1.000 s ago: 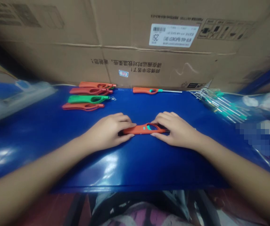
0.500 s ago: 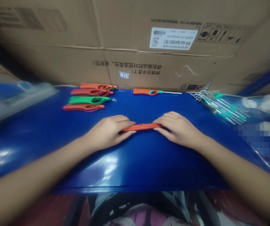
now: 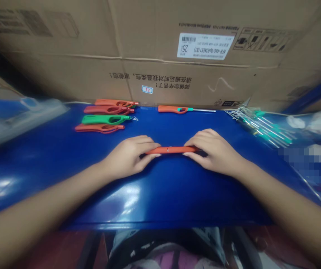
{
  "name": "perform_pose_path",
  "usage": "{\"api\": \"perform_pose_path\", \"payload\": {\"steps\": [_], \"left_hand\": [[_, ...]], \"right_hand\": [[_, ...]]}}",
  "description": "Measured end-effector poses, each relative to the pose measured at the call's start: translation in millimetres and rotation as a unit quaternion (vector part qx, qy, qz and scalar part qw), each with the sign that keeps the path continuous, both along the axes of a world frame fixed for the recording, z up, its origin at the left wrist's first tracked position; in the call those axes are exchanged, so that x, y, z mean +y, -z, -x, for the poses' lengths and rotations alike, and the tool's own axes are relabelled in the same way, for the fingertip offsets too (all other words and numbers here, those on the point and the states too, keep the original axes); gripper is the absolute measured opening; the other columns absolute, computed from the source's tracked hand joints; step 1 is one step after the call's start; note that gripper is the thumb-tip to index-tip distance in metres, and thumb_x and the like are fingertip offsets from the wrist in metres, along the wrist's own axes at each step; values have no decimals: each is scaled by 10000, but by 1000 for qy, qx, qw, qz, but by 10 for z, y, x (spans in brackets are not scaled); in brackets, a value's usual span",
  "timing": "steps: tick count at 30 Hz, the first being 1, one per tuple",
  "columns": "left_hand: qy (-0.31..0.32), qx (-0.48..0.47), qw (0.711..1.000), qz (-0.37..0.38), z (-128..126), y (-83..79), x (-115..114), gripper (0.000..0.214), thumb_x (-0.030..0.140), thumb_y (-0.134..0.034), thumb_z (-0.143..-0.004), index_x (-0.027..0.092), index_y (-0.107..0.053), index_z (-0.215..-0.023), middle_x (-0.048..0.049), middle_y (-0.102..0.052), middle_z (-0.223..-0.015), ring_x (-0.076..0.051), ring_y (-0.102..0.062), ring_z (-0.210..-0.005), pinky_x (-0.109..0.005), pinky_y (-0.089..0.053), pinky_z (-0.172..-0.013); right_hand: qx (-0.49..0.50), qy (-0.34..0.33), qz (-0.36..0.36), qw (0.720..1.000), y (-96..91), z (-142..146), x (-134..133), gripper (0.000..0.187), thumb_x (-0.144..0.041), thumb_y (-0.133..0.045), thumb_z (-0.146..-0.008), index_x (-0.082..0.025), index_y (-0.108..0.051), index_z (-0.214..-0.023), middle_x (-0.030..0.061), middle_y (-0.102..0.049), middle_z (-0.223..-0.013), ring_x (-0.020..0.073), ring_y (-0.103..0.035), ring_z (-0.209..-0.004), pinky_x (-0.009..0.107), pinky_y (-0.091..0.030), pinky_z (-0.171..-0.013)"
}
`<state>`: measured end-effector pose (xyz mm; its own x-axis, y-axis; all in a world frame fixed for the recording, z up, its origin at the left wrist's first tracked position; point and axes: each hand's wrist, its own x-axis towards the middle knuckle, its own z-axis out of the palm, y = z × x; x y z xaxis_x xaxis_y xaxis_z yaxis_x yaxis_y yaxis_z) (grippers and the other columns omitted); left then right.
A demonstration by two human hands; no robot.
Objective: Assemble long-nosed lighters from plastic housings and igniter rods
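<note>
Background: a large brown cardboard box (image 3: 138, 41), its printing upside down, stands along the far edge of a glossy blue table (image 3: 160, 194)
Orange handle: the slim orange handle (image 3: 175, 150) is between the two hands, over the middle of the table, narrow edge towards the viewer; whether it touches the tabletop is hard to tell
Long axis: left to right across the person's front, nearly level and roughly parallel to the table's near edge
Left-hand end: the left hand (image 3: 130, 155) is clamped on this end, thumb on the near side and fingers on the far side
Right-hand end: the right hand (image 3: 212, 151) pinches the other end the same way; its fingers hide the tip, so what sticks out there cannot be told
Nearer hand: neither, as both are already on the handle, the bare orange middle showing between them
Beyond the hands: an orange lighter (image 3: 167, 109) with a metal rod lies near the box, its rod pointing right
Left pile: orange handles (image 3: 90, 128) and a green handle (image 3: 94, 119) lie side by side, tips to the right
Right pile: metal rods with turquoise parts (image 3: 271, 129) lie slantwise in a loose bunch
Far left: a pale, see-through plastic item (image 3: 41, 117), too blurred to name
</note>
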<state>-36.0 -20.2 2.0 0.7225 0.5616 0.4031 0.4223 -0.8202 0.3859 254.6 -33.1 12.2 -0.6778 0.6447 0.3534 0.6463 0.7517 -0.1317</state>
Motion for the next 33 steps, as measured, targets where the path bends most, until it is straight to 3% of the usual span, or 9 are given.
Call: {"api": "perform_pose_path", "payload": {"steps": [9,16,18,20,22,24,26,29,33], "left_hand": [[-24,54,998,-37,-12,-12,-10,292,322,-519,-1015,122,-676,-1158,-92,-697,-977,-215,-643,-906,-335,-524,-805],[-31,53,998,25,-45,-12,-42,312,389,-495,-1023,165,-668,-1155,-79,-695,-1017,-206,-655,-928,-319,-519,-837],[-45,12,995,83,-81,-36,-79,316,402,-491,-1019,160,-692,-995,-62,-695,-919,-180,-654,-836,-286,-515,-768],[-75,-42,976,200,-134,-59,-119,405,451,-476,-1014,159,-661,-802,-31,-678,-761,-138,-623,-661,-241,-493,-628],[-99,-73,927,355,-184,-72,-149,476,508,-446,-1009,163,-616,-729,4,-625,-601,-101,-516,-456,-217,-412,-456],[-108,-75,889,439,-211,-75,-167,487,536,-425,-1006,163,-617,-758,27,-580,-524,-90,-428,-361,-217,-343,-377],[-104,-68,911,392,-205,-73,-173,432,513,-451,-1003,160,-665,-875,12,-637,-600,-108,-519,-436,-223,-410,-437],[-71,-42,978,194,-151,-60,-157,341,451,-548,-978,185,-682,-1143,-50,-746,-985,-180,-693,-842,-273,-531,-756],[-34,26,997,70,-65,-9,-106,387,443,-560,-985,187,-646,-1262,-79,-729,-1149,-226,-694,-1008,-308,-518,-869]], "right_hand": [[-1,8,-27,1000,27,-1,-16,151,-293,-575,-978,-172,-610,-895,36,-685,-810,196,-618,-759,348,-396,-807],[-13,6,-41,999,5,37,-27,177,-306,-547,-998,-171,-628,-918,55,-703,-835,217,-631,-806,373,-409,-854],[2,7,-26,1000,-4,36,-21,174,-317,-543,-1004,-171,-638,-1009,76,-727,-930,227,-652,-873,384,-421,-879],[2,-4,-10,1000,-6,33,-13,261,-350,-571,-993,-173,-619,-1179,108,-723,-1092,250,-655,-1007,403,-432,-920],[-13,-22,-5,1000,2,35,-9,414,-398,-602,-976,-183,-566,-1328,132,-691,-1208,269,-635,-1110,421,-443,-944],[-28,-34,-5,999,20,45,-12,466,-430,-599,-973,-189,-557,-1369,138,-686,-1211,270,-637,-1112,418,-467,-921],[-35,-34,1,999,39,62,-20,455,-443,-565,-986,-182,-576,-1358,135,-696,-1164,261,-654,-1067,403,-494,-877],[-41,-27,24,999,56,83,-29,464,-450,-517,-1005,-162,-571,-1365,138,-695,-1143,262,-658,-1052,402,-521,-851],[-23,-38,57,997,53,84,-33,429,-414,-488,-1025,-148,-575,-1350,137,-705,-1154,258,-666,-1055,413,-546,-878]]}}
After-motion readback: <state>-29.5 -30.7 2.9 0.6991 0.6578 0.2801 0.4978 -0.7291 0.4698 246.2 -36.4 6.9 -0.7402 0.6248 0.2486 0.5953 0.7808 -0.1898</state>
